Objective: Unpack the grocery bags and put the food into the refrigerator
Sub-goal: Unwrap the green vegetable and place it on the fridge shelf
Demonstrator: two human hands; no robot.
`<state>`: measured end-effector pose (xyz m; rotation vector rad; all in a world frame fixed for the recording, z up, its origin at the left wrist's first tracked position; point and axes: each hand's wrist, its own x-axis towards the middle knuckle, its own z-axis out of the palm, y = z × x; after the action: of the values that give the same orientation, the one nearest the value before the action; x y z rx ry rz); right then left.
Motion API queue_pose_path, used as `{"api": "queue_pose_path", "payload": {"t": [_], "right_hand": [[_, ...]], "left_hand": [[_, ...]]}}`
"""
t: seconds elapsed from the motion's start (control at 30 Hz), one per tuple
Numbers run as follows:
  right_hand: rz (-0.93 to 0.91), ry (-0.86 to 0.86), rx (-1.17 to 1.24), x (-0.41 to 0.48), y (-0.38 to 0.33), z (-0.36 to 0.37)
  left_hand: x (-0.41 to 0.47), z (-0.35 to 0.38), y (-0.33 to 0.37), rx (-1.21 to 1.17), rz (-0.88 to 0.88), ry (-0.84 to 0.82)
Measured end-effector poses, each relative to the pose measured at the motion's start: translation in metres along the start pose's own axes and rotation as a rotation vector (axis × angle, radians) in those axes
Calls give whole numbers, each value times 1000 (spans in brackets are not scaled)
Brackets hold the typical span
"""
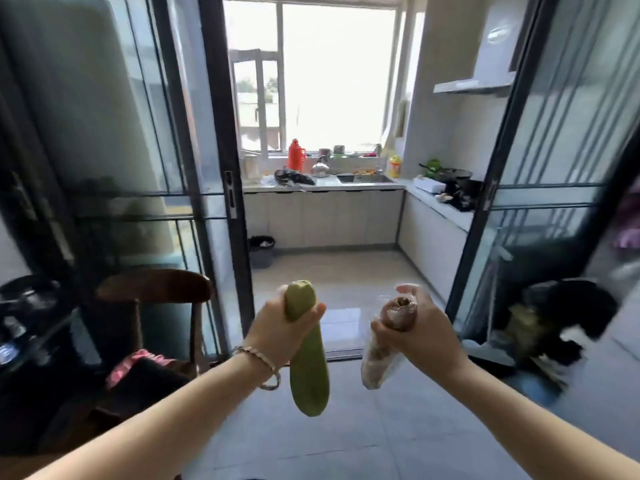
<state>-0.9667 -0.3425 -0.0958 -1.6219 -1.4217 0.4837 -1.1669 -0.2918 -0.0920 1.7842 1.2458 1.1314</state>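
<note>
Gripping one item in each hand, a person stands at the open doorway of a kitchen, arms stretched forward over the pale tiled floor (346, 271). The left hand (277, 327) has its fingers and thumb curled tightly round the upper part of a long green squash (308, 375). The squash hangs nearly upright, cut end at the top and rounded end pointing down. A braided bracelet (258, 363) sits on that wrist.

The right hand (419, 330) is closed round the top of a brown, stick-shaped vegetable in clear plastic wrap (379, 362), which slants down and toward the squash. The two foods are near each other but apart, both held in the air in front of the body.

Dark-framed sliding glass doors (214, 133) flank the opening. Behind the left pane a tall grey appliance (86, 116) shows blurred; I cannot tell whether it is the refrigerator. A wooden chair (156, 285) stands just left of the arms.

Inside the kitchen, a dark trash bin (262, 251) sits on the floor by the left door. Along the counter (325, 190) under the bright window (332, 71) are a red thermos (296, 154), a metal kettle (320, 167) and a sink (365, 178). On the right side a dark wok (453, 174) rests below a range hood (474, 85).
</note>
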Motion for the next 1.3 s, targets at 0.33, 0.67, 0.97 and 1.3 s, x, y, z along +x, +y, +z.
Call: {"api": "queue_pose_path", "payload": {"t": [0.33,0.67,0.97,1.3], "right_hand": [[159,307,-281,80,138,-263],[280,591,-577,189,224,-441],[318,906,-680,264,264,-612],[-31,1299,-792,323,311,-840]], "left_hand": [[127,291,128,-150,212,-296],[284,523,250,-295,440,-535],[369,702,411,-434,670,-604],[398,881,564,-836,555,-507]]}}
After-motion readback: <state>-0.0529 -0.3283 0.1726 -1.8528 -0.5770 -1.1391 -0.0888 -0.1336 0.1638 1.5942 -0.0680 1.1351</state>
